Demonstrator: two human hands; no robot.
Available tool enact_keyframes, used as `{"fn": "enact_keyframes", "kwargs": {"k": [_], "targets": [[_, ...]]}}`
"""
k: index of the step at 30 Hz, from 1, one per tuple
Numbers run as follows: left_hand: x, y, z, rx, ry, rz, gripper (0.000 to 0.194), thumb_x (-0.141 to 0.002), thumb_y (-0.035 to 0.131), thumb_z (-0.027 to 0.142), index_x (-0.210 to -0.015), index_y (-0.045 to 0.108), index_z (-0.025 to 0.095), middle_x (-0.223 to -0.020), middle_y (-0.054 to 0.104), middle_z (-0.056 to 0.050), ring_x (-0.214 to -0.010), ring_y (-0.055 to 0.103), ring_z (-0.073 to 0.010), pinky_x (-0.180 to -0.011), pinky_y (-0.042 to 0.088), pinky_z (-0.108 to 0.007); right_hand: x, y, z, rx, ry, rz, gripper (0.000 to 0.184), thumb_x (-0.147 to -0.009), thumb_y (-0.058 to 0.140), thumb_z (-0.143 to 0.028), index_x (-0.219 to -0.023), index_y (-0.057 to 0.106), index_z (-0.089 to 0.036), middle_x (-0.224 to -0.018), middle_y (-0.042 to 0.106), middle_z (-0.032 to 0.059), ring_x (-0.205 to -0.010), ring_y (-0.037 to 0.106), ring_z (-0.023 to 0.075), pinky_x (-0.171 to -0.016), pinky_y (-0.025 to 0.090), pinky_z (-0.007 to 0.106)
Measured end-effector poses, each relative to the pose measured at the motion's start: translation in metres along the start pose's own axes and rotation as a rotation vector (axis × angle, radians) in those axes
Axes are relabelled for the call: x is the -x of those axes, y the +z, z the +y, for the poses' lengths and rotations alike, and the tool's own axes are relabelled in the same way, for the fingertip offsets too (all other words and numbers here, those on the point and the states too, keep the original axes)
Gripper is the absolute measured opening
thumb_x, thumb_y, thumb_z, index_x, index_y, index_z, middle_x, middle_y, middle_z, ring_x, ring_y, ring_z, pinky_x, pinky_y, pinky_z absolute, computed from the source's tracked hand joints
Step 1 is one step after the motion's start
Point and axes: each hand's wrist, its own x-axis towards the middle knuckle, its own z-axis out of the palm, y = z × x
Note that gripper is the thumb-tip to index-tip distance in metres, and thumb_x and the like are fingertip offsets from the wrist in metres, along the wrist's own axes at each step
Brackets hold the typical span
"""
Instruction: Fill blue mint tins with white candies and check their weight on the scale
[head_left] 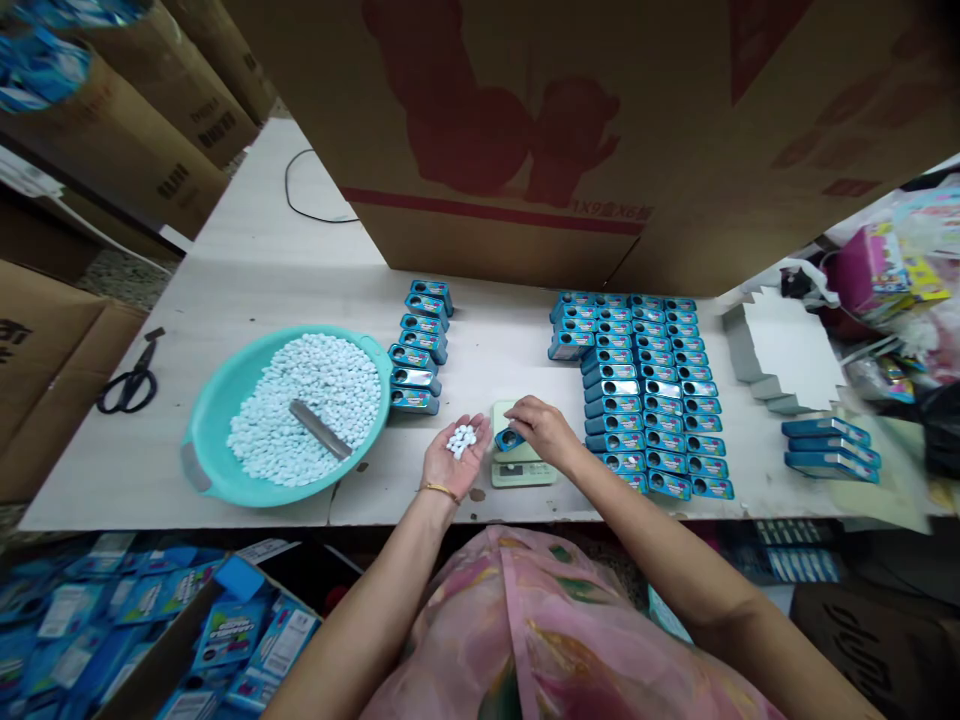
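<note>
Nearest, the left hand (450,462) lay palm up, its fingers loosely spread under white pellets (461,440). Beside it, the right hand's (546,430) fingers bunched narrowly at a small blue box (509,439) over the scale (523,479); their grip could not be told. Beyond, blue-box rows (660,400) lined the desk (487,330) before a large carton (465,235).

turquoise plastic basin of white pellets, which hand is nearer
Left: the left hand is just right of the turquoise plastic basin; the right hand is farther right, at the pale green scale.
</note>
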Motion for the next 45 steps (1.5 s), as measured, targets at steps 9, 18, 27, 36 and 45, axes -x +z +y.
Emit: {"fn": "enact_keyframes", "kwargs": {"k": [9, 18, 27, 36, 45], "targets": [[0.012, -0.032, 0.006, 0.074, 0.011, 0.105, 0.016, -0.071, 0.043, 0.012, -0.073, 0.058, 0.007, -0.082, 0.062, -0.016, -0.091, 0.057, -0.0246, -0.072, 0.051, -0.036, 0.017, 0.002, -0.009, 0.261, -0.079, -0.163, 0.021, -0.08, 0.043, -0.015, -0.095, 0.057, -0.019, -0.093, 0.055, 0.0058, -0.084, 0.051, 0.0141, -0.071, 0.042, 0.024], [0.01, -0.043, 0.006, 0.084, -0.001, 0.123, 0.019, -0.072, 0.041, 0.011, -0.073, 0.059, 0.006, -0.08, 0.063, -0.016, -0.091, 0.057, -0.0253, -0.07, 0.051, -0.036, 0.026, 0.01, 0.004, -0.066, -0.022, 0.037, 0.015, -0.078, 0.048, -0.018, -0.087, 0.06, -0.018, -0.087, 0.06, 0.0045, -0.083, 0.055, 0.0121, -0.075, 0.044, 0.024], [0.013, -0.052, 0.001, 0.049, -0.032, 0.151, 0.02, -0.074, 0.039, 0.011, -0.072, 0.059, 0.008, -0.08, 0.063, -0.015, -0.089, 0.058, -0.0246, -0.068, 0.052, -0.036, 0.032, 0.009, 0.005, -0.359, 0.125, 0.147, 0.015, -0.074, 0.052, -0.019, -0.087, 0.06, -0.019, -0.083, 0.062, 0.0024, -0.078, 0.057, 0.0118, -0.072, 0.045, 0.024], [0.02, -0.062, 0.009, 0.029, -0.069, 0.295, 0.017, -0.075, 0.041, 0.01, -0.069, 0.057, 0.009, -0.063, 0.06, -0.008, -0.062, 0.061, -0.0147, -0.05, 0.052, -0.023, 0.076, 0.042, 0.016, 0.161, 0.304, -0.156, 0.021, -0.081, 0.041, -0.025, -0.092, 0.059, -0.021, -0.085, 0.063, 0.0036, -0.076, 0.058, 0.0136, -0.068, 0.043, 0.023], [0.026, -0.076, 0.012, -0.002, -0.065, 0.336, 0.016, -0.075, 0.041, 0.01, -0.07, 0.056, 0.009, -0.065, 0.061, -0.009, -0.06, 0.06, -0.0141, -0.049, 0.052, -0.022, 0.074, 0.083, 0.023, 0.44, 0.192, -0.378, 0.021, -0.078, 0.039, -0.008, -0.087, 0.057, -0.015, -0.082, 0.059, 0.0086, -0.075, 0.055, 0.017, -0.066, 0.043, 0.027]]}}
